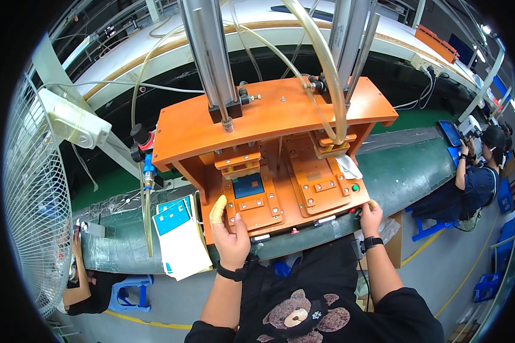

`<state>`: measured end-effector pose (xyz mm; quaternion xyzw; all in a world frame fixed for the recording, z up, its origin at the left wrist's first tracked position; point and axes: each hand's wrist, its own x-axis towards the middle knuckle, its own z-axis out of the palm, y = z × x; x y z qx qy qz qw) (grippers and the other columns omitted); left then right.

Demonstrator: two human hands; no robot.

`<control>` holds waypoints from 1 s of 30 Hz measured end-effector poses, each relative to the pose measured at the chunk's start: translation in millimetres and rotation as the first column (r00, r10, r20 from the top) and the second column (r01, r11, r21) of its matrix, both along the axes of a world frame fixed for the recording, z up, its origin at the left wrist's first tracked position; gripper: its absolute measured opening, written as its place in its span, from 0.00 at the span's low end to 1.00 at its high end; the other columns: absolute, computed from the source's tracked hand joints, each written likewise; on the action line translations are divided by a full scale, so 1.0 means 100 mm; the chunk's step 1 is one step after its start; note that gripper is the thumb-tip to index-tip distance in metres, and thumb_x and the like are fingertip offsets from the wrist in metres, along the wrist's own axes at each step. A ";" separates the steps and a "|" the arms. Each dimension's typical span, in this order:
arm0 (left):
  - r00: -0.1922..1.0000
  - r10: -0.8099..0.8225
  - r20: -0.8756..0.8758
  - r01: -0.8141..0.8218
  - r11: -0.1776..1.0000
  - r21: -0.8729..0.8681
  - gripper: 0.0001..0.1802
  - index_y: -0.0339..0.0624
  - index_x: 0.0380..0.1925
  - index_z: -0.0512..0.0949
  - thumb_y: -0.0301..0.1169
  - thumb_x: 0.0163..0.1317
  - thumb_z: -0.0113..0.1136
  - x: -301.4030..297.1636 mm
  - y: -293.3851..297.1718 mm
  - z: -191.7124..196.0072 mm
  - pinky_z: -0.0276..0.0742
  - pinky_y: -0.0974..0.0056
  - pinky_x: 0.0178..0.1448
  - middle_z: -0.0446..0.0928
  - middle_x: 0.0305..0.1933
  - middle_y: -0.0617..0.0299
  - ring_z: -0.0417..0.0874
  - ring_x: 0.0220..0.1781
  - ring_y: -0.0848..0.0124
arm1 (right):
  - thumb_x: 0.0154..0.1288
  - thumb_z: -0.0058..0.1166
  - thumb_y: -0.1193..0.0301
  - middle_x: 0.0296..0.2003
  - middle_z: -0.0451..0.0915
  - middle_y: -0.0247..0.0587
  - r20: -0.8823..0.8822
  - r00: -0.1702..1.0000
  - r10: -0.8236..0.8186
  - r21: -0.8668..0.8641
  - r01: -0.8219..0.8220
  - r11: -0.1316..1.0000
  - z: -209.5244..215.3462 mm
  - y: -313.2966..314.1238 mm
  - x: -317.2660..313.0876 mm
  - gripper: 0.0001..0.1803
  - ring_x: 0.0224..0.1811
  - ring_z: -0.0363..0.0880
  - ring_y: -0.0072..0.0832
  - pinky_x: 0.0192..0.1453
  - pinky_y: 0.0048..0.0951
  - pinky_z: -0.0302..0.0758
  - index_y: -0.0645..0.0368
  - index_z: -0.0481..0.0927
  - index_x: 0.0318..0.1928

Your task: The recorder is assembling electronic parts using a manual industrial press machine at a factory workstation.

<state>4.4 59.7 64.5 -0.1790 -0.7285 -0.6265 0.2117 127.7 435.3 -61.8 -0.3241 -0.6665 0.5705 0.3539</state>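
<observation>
"Orange twin-cylinder press, square in the middle — if its base is the clock's centre, what stands where?"

"One metal cylinder rises toward eleven, the other toward one. At nine, a blue panel lies in the left-hand fixture, just in front of the raised clamp block. The right-hand fixture sits at three."

"And the person's hands?"

"Left hand is between seven and eight, at the front edge. Its thumb and fingers stand apart, released, with yellow covers on the fingertips. Whether it touches the press, I cannot tell."

"Right hand?"

"Right hand is near four, at the front corner, fingers bent just beside a red button. Whether it presses, grasps or merely rests there — I cannot tell, as the underside is hidden."

"What else is close by?"

"A green button at three, a crumpled white cloth near two. White sheets are stacked at eight on the dark green bench, with a blue patterned piece on top. Farther out, a wire-caged fan at nine and a seated co-worker at three."
</observation>
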 end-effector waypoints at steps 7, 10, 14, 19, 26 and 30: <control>0.999 0.031 -0.013 -0.031 0.999 -0.024 0.23 0.29 0.59 0.68 0.17 0.62 0.52 0.00 -0.03 0.01 0.64 0.60 0.69 0.68 0.61 0.47 0.70 0.64 0.59 | 0.70 0.49 0.74 0.27 0.81 0.32 0.006 1.000 0.024 -0.017 -0.024 1.000 0.03 0.01 -0.01 0.08 0.20 0.70 0.12 0.24 0.15 0.66 0.65 0.81 0.39; 1.000 -0.014 -0.011 0.012 0.992 -0.122 0.25 0.31 0.62 0.63 0.18 0.65 0.52 0.00 -0.07 0.00 0.60 0.59 0.73 0.66 0.65 0.50 0.68 0.68 0.61 | 0.69 0.51 0.74 0.28 0.82 0.33 -0.002 1.000 0.015 -0.022 -0.015 1.000 -0.01 0.06 0.02 0.09 0.21 0.71 0.12 0.25 0.16 0.68 0.67 0.81 0.41; 0.998 -0.019 0.052 0.018 1.000 0.024 0.27 0.31 0.63 0.61 0.18 0.64 0.53 0.03 -0.02 0.03 0.59 0.58 0.74 0.65 0.66 0.50 0.67 0.69 0.60 | 0.69 0.52 0.73 0.28 0.81 0.32 -0.019 1.000 0.013 -0.017 -0.013 1.000 -0.03 0.06 0.01 0.09 0.21 0.71 0.12 0.25 0.16 0.68 0.67 0.81 0.40; 0.999 -0.006 0.032 0.006 1.000 -0.002 0.29 0.32 0.65 0.60 0.18 0.63 0.54 0.04 -0.02 0.02 0.57 0.58 0.75 0.64 0.68 0.49 0.66 0.70 0.60 | 0.69 0.53 0.72 0.28 0.81 0.32 0.009 1.000 0.026 -0.026 -0.026 0.999 -0.02 0.06 0.00 0.09 0.21 0.71 0.12 0.25 0.17 0.68 0.66 0.82 0.40; 0.997 0.009 -0.083 -0.022 0.988 -0.155 0.23 0.32 0.57 0.69 0.18 0.60 0.55 0.00 -0.05 0.11 0.61 0.59 0.71 0.66 0.64 0.47 0.67 0.67 0.56 | 0.70 0.50 0.74 0.27 0.81 0.32 -0.011 1.000 0.020 -0.046 -0.020 0.999 0.02 0.01 0.00 0.08 0.20 0.70 0.12 0.24 0.15 0.66 0.64 0.81 0.38; 0.998 -0.001 -0.065 -0.010 0.985 -0.170 0.21 0.33 0.56 0.71 0.18 0.60 0.55 0.00 -0.04 0.13 0.62 0.59 0.70 0.67 0.63 0.47 0.68 0.66 0.56 | 0.70 0.50 0.74 0.26 0.80 0.31 -0.038 0.999 0.019 -0.057 -0.021 0.998 -0.01 0.00 0.00 0.08 0.19 0.68 0.12 0.24 0.15 0.65 0.64 0.81 0.38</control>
